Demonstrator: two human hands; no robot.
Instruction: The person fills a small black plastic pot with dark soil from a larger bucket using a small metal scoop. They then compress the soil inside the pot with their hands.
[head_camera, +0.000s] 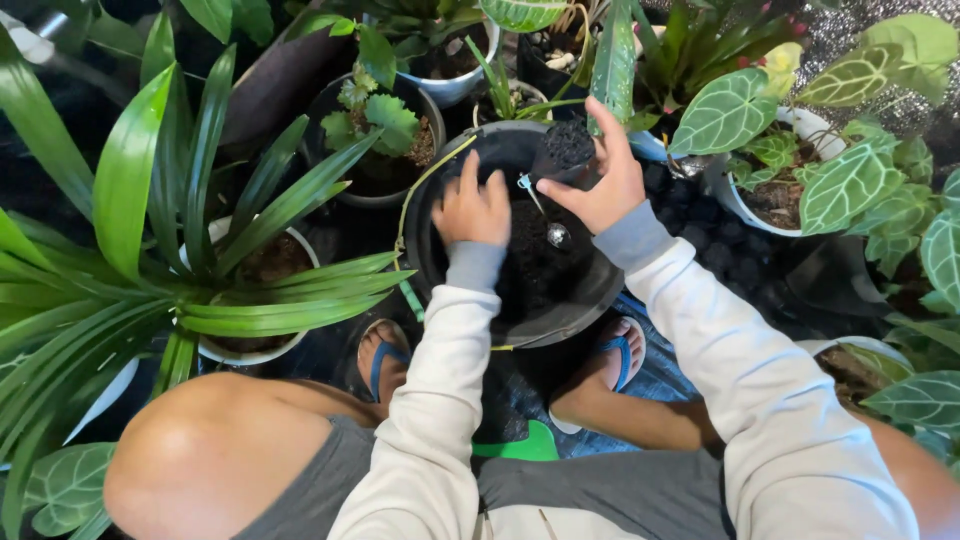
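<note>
A wide black plastic pot (432, 262) sits on the ground between the person's sandalled feet, partly filled with dark soil. A small black pot (568, 150), heaped with coarse dark potting mix, is held tilted above its far rim. A metal spoon (547, 222) with a pale blue handle rests bowl-down on the soil.

Black basin (440, 270) (dark soil (535, 265) inside)

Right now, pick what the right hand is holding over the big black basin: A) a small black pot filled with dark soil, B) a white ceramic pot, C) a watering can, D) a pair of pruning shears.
A: the right hand grips a small black pot of dark soil above the black basin.
</note>
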